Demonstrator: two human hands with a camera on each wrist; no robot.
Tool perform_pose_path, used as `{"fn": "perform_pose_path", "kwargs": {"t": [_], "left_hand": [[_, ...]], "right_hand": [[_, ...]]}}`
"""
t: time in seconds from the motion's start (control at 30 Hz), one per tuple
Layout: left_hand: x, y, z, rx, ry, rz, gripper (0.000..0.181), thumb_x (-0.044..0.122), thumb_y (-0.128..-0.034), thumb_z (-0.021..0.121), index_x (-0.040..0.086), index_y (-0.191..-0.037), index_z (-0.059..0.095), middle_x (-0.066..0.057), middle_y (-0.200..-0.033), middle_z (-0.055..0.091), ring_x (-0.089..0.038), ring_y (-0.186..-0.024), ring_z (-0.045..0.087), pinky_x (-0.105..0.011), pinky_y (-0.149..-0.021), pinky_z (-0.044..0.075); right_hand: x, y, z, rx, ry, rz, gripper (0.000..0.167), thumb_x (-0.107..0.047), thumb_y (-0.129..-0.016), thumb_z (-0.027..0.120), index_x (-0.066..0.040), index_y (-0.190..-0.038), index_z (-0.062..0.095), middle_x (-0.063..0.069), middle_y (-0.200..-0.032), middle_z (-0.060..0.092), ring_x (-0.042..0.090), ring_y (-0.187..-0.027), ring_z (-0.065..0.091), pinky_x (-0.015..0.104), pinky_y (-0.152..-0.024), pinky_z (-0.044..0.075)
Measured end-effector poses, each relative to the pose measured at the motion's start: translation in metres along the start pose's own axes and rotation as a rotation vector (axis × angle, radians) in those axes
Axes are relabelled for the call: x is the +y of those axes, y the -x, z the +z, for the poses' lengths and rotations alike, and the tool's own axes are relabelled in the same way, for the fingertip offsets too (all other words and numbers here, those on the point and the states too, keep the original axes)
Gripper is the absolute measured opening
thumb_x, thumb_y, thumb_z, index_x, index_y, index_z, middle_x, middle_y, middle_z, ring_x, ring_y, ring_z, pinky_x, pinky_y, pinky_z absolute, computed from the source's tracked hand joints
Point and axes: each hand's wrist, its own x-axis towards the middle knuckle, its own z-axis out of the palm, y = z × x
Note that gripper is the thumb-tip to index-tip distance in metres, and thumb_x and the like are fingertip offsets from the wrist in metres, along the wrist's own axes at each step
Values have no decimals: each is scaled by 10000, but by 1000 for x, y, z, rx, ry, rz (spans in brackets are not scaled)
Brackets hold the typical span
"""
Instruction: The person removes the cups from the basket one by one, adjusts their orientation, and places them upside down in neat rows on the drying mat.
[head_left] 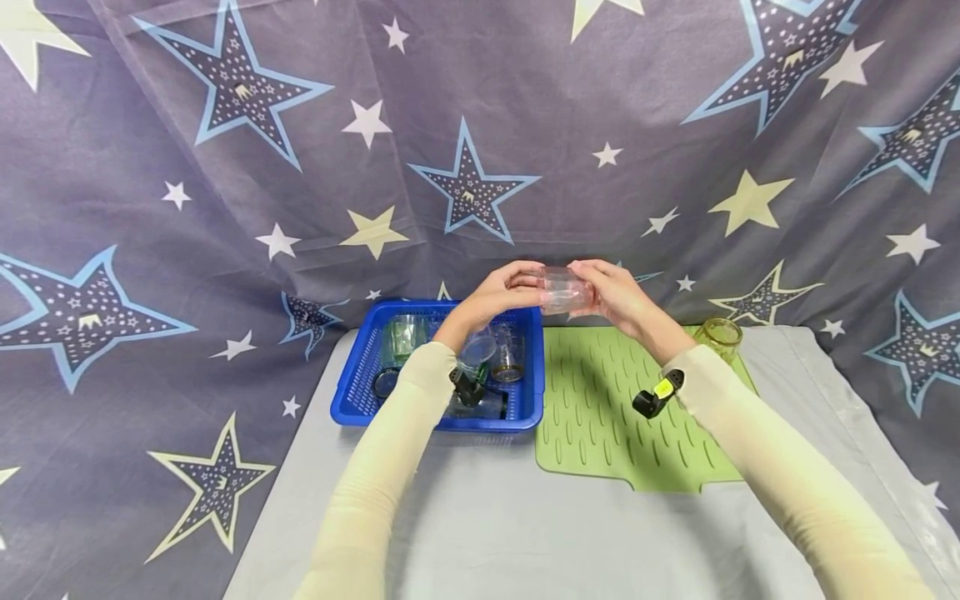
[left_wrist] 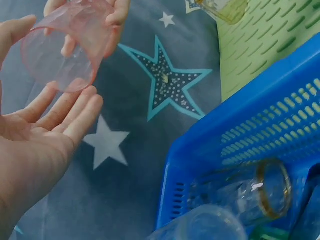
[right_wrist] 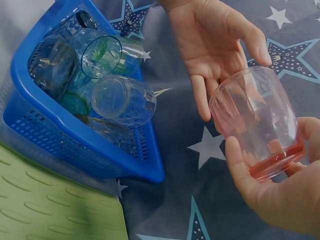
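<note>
A clear pinkish glass [head_left: 564, 290] with a redder base is held up between both hands, above the back edge of the table. My right hand [right_wrist: 285, 185] grips it round the base end, thumb on one side and fingers on the other. At the mouth end, the left hand [left_wrist: 45, 125] spans the rim, with its thumb at one side and nearly straight fingertips at the other. The left palm shows in both wrist views. In the right wrist view the glass [right_wrist: 257, 117] is tilted, its mouth toward the left hand, and nothing is seen inside it.
Below the left forearm stands a blue plastic basket [head_left: 341, 400] with several clear and greenish glasses. To its right lies a green ridged drying mat [head_left: 592, 417], with a yellowish glass [head_left: 722, 333] near its back right corner. A star-patterned cloth [head_left: 480, 92] hangs behind the grey-covered table [head_left: 510, 533].
</note>
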Motion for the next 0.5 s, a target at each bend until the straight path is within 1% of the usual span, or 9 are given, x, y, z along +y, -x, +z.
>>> {"fn": "perform_pose_path", "kwargs": {"t": [0.13, 0.2, 0.27, 0.33, 0.4, 0.5], "left_hand": [[8, 4, -11, -24, -27, 1, 640, 157, -934, 696, 131, -1522, 446, -163, -1470, 553, -324, -1363, 522, -441, -1117, 479], [11, 6, -17, -26, -36, -1, 660, 152, -935, 703, 114, -1534, 428, -190, -1490, 531, -357, -1388, 494, -450, -1129, 466], [12, 8, -22, -25, -56, -5, 672, 141, -935, 711, 89, -1539, 420, -215, -1498, 517, -365, -1393, 486, -449, -1137, 457], [14, 10, -26, -24, -81, -10, 674, 121, -930, 719, 61, -1533, 424, -238, -1498, 508, -363, -1380, 502, -449, -1142, 451], [14, 11, -30, -23, -116, -16, 670, 105, -921, 731, 40, -1520, 437, -249, -1491, 510, -350, -1361, 525, -446, -1139, 454], [14, 14, -35, -31, -168, -32, 665, 92, -904, 752, 22, -1498, 462, -259, -1485, 507, -360, -1354, 528, -458, -1141, 452]], "right_hand": [[-6, 0, -4, 9, 18, -16, 381, -282, -1053, 558, -30, -1338, 533, 72, -1128, 595, 131, -800, 690, 354, -768, 635], [-9, 0, -7, 14, 16, -20, 309, -273, -1051, 563, -64, -1278, 562, 43, -1083, 613, 137, -811, 689, 349, -762, 634], [-11, 0, -11, 19, 17, -25, 260, -268, -1049, 567, -87, -1236, 576, 22, -1054, 620, 142, -817, 689, 341, -756, 635], [-13, 1, -15, 26, 17, -28, 251, -261, -1047, 571, -87, -1228, 580, 18, -1046, 620, 145, -816, 687, 327, -738, 635], [-14, 2, -19, 31, 26, -32, 279, -264, -1047, 572, -71, -1248, 573, 16, -1053, 612, 139, -814, 686, 318, -731, 636], [-14, 4, -24, 41, 35, -31, 293, -259, -1043, 580, -60, -1258, 577, 22, -1045, 616, 137, -801, 686, 330, -734, 639]]}}
